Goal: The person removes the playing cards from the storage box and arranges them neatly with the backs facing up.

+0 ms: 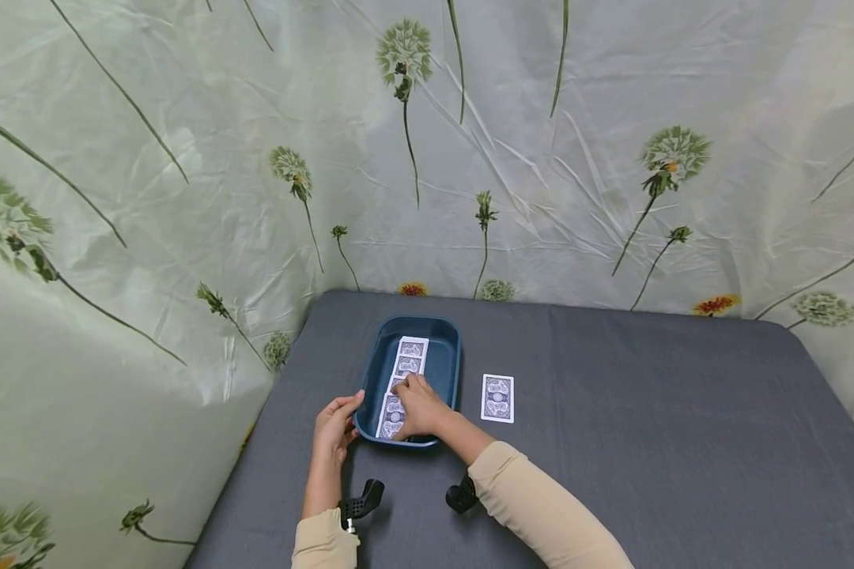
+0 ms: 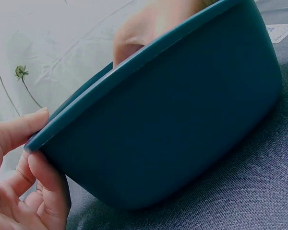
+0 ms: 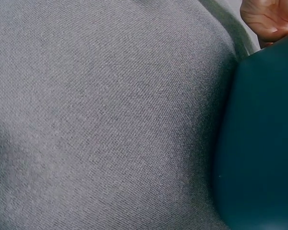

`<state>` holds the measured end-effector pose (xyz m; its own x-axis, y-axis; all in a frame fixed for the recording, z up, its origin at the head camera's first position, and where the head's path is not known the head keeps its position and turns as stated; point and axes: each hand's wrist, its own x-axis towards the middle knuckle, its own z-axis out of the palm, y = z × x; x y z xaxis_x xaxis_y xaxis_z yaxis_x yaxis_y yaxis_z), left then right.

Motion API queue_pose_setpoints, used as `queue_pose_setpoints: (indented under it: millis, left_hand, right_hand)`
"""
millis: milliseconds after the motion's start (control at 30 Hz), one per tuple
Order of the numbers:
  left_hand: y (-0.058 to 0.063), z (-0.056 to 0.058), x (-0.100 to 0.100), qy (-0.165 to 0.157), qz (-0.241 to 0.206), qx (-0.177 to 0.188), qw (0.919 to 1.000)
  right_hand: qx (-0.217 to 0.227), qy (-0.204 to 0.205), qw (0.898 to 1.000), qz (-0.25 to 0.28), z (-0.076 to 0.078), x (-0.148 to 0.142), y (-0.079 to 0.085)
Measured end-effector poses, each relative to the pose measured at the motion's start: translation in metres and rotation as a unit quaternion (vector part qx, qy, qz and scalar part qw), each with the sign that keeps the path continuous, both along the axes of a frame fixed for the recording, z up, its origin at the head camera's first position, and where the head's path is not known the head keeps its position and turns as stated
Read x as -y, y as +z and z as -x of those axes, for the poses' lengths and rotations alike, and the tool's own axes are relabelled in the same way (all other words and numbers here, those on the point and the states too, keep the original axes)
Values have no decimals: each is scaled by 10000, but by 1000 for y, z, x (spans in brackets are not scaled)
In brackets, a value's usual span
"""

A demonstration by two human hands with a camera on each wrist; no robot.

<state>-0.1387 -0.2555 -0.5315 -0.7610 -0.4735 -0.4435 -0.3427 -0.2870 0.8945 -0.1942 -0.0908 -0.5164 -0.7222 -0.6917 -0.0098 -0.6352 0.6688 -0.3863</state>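
Observation:
A blue tub (image 1: pixel 459 356) stands on the grey table, with playing cards (image 1: pixel 408 365) face down in an overlapping row inside it. My left hand (image 1: pixel 336 423) pinches the tub's rim at its near left corner, thumb on top and fingers beneath, as the left wrist view shows. Reaching into the tub, my right hand (image 1: pixel 423 409) grips the nearest playing card (image 1: pixel 390 416), fingers at its far end and thumb at its near end. The tub wall hides most of that hand in the left wrist view. Another face-down card (image 1: pixel 498 398) lies on the table right of the tub.
Grey cloth covers the table (image 1: pixel 648 427), which extends far to the right. A flower-patterned sheet (image 1: pixel 541 158) hangs behind it and along the left side. Black wrist mounts (image 1: pixel 364 499) sit at both forearms.

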Motion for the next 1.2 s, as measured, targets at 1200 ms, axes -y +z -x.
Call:
queue_pose_setpoints:
  millis: [1200]
  left_hand:
    - [3,1,2,-15,92,-90,9999]
  right_hand:
    - [-735,-471,9944,596,0,-1,7]
